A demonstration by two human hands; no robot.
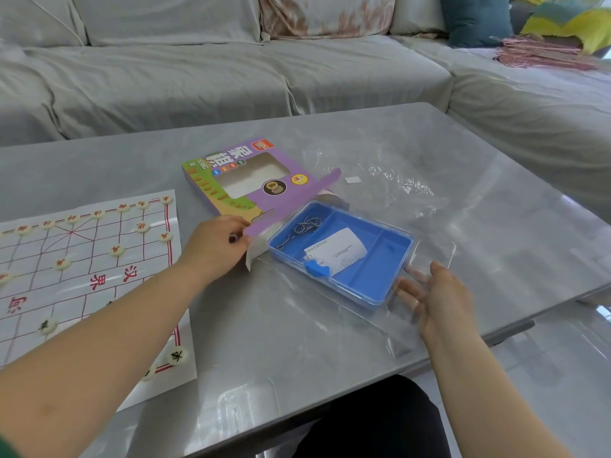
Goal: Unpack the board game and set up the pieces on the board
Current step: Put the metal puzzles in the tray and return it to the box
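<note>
Flap of the purple box pinched by the left grip; right grip released.
Straight right fingers are blurred behind the blue tray's clear lid, on the tabletop; the board with pieces, at the left edge, is cut off.

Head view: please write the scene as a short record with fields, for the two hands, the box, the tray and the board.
left hand: pinches the open flap of the purple box
right hand: open, fingers straight, at the near right corner of the blue tray; contact unclear
tray contents: wire puzzle, paper leaflet, small blue piece
board sheet: flat on the table, left of the box, round pieces on it
clear wrap: beyond the tray
</note>
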